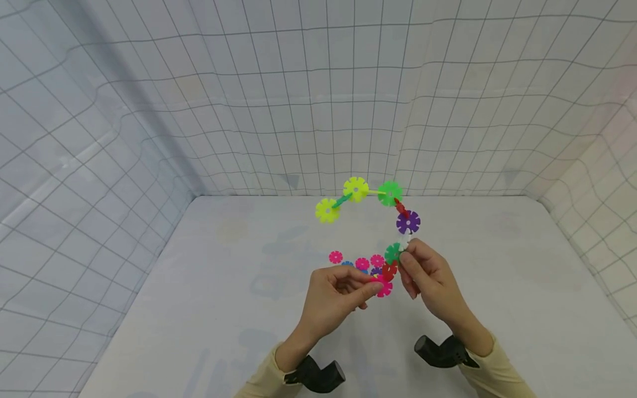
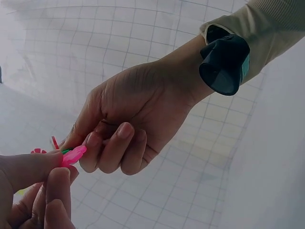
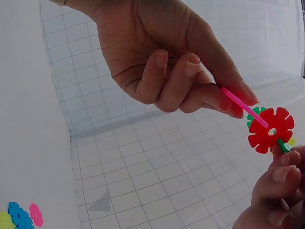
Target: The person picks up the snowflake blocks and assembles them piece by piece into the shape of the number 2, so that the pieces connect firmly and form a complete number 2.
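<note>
Your left hand [image 1: 334, 294] pinches a pink disc [image 1: 384, 287] edge-on between thumb and forefinger, at the near end of a chain of snowflake discs [image 1: 369, 205]. Your right hand [image 1: 427, 272] holds that chain just right of the pink disc, fingers [image 1: 407, 272] curled around a green disc [image 1: 392, 253] and white disc; a red disc [image 3: 270, 130] sits between the two hands. The chain arcs up and left, held above the surface [image 1: 497, 265]. Loose discs [image 1: 354, 261] lie on the surface just beyond your left hand.
</note>
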`<move>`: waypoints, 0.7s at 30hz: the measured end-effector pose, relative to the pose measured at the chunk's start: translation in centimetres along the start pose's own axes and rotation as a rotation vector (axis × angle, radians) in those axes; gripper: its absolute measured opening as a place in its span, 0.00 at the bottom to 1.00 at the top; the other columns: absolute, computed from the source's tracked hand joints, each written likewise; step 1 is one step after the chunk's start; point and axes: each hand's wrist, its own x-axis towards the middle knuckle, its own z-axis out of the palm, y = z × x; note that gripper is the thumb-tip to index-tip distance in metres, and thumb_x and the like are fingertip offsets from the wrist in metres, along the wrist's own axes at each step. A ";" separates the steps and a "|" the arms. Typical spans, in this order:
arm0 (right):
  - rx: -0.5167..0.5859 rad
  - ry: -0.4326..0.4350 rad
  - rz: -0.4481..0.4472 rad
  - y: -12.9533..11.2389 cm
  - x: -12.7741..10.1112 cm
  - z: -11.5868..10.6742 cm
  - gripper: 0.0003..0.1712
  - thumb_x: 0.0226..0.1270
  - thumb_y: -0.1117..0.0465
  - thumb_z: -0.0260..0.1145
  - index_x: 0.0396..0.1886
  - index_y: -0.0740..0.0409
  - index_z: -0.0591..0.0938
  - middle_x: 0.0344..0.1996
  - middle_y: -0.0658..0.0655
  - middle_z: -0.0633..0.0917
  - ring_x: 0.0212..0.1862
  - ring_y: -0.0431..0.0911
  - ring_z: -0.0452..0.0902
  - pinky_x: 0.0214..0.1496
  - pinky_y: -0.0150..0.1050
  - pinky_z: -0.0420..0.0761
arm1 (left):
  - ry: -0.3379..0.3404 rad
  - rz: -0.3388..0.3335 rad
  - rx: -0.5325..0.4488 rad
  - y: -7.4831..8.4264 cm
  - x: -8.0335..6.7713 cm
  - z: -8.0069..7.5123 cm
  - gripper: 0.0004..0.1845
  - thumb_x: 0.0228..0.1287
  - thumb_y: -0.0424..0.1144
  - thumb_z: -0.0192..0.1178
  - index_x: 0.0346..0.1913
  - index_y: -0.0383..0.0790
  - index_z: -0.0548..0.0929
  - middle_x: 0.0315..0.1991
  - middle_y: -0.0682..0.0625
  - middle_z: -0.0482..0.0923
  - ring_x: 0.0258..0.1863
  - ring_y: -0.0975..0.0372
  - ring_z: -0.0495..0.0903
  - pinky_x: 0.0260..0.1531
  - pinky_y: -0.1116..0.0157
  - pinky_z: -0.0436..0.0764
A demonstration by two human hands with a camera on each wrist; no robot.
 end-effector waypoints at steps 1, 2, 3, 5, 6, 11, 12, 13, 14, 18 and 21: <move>-0.013 0.010 -0.002 0.0 0.0 0.1 0.10 0.71 0.76 0.46 0.33 0.61 0.70 0.17 0.52 0.69 0.15 0.43 0.65 0.12 0.36 0.67 | 0.006 0.003 0.000 0.0 0.0 0.0 0.06 0.55 0.33 0.69 0.33 0.33 0.86 0.25 0.46 0.84 0.16 0.58 0.81 0.18 0.58 0.80; -0.028 0.021 -0.005 0.0 0.0 0.2 0.10 0.71 0.76 0.47 0.33 0.61 0.71 0.17 0.52 0.69 0.15 0.43 0.65 0.12 0.36 0.67 | 0.012 0.005 -0.002 -0.1 0.0 0.0 0.06 0.55 0.33 0.69 0.33 0.33 0.86 0.25 0.46 0.84 0.16 0.58 0.80 0.18 0.59 0.80; -0.043 0.033 -0.010 0.0 -0.1 0.4 0.09 0.71 0.76 0.48 0.34 0.62 0.71 0.17 0.51 0.69 0.15 0.43 0.65 0.12 0.36 0.67 | 0.018 0.008 -0.003 -0.1 0.0 0.0 0.06 0.55 0.33 0.69 0.32 0.33 0.85 0.25 0.45 0.83 0.16 0.58 0.80 0.17 0.59 0.79; -0.076 0.056 -0.022 0.0 -0.1 0.7 0.09 0.70 0.76 0.49 0.34 0.61 0.72 0.16 0.50 0.69 0.15 0.42 0.65 0.12 0.35 0.67 | 0.029 0.014 -0.008 -0.2 0.0 0.0 0.05 0.56 0.33 0.69 0.31 0.33 0.85 0.24 0.45 0.83 0.15 0.58 0.79 0.16 0.60 0.78; -0.097 0.067 -0.032 0.0 -0.2 0.8 0.09 0.70 0.76 0.50 0.34 0.61 0.73 0.16 0.50 0.70 0.14 0.42 0.66 0.12 0.34 0.67 | 0.036 0.020 -0.011 -0.3 0.0 0.0 0.05 0.56 0.32 0.68 0.31 0.32 0.84 0.24 0.44 0.83 0.14 0.59 0.79 0.15 0.60 0.78; -0.164 0.086 -0.079 0.2 -0.2 1.4 0.11 0.67 0.77 0.52 0.29 0.58 0.71 0.13 0.47 0.70 0.13 0.39 0.67 0.12 0.33 0.65 | 0.052 0.032 -0.036 -0.5 0.0 0.1 0.05 0.58 0.30 0.66 0.30 0.31 0.82 0.22 0.40 0.81 0.12 0.59 0.77 0.10 0.62 0.73; -0.169 0.084 -0.083 0.2 -0.2 1.5 0.12 0.67 0.77 0.52 0.28 0.58 0.70 0.13 0.47 0.70 0.13 0.38 0.67 0.12 0.32 0.64 | 0.054 0.029 -0.040 -0.6 0.0 0.0 0.05 0.58 0.30 0.66 0.29 0.31 0.81 0.22 0.40 0.80 0.12 0.59 0.77 0.10 0.62 0.72; -0.172 0.081 -0.085 0.1 -0.2 1.5 0.13 0.67 0.77 0.52 0.27 0.57 0.69 0.13 0.46 0.70 0.13 0.38 0.67 0.12 0.32 0.64 | 0.055 0.025 -0.046 -0.6 0.0 0.1 0.05 0.58 0.30 0.66 0.29 0.31 0.81 0.22 0.40 0.80 0.12 0.59 0.77 0.09 0.63 0.71; -0.169 0.077 -0.085 0.1 -0.2 1.6 0.13 0.67 0.77 0.51 0.27 0.57 0.68 0.12 0.47 0.70 0.13 0.38 0.67 0.12 0.32 0.63 | 0.055 0.023 -0.054 -0.5 0.0 0.1 0.06 0.59 0.30 0.65 0.29 0.31 0.81 0.22 0.39 0.80 0.11 0.59 0.77 0.09 0.64 0.70; -0.140 0.069 -0.058 0.0 -0.3 1.9 0.15 0.68 0.77 0.50 0.25 0.56 0.68 0.12 0.47 0.70 0.12 0.39 0.67 0.10 0.31 0.62 | 0.060 0.003 -0.077 -0.6 0.0 0.1 0.06 0.59 0.30 0.65 0.28 0.30 0.80 0.22 0.38 0.80 0.10 0.59 0.76 0.09 0.65 0.69; -0.124 0.067 -0.036 0.1 -0.4 1.9 0.15 0.68 0.77 0.50 0.25 0.56 0.68 0.11 0.46 0.70 0.12 0.40 0.67 0.10 0.32 0.62 | 0.064 -0.009 -0.090 -0.8 0.0 0.2 0.07 0.60 0.31 0.64 0.28 0.30 0.80 0.22 0.36 0.80 0.10 0.58 0.75 0.09 0.65 0.71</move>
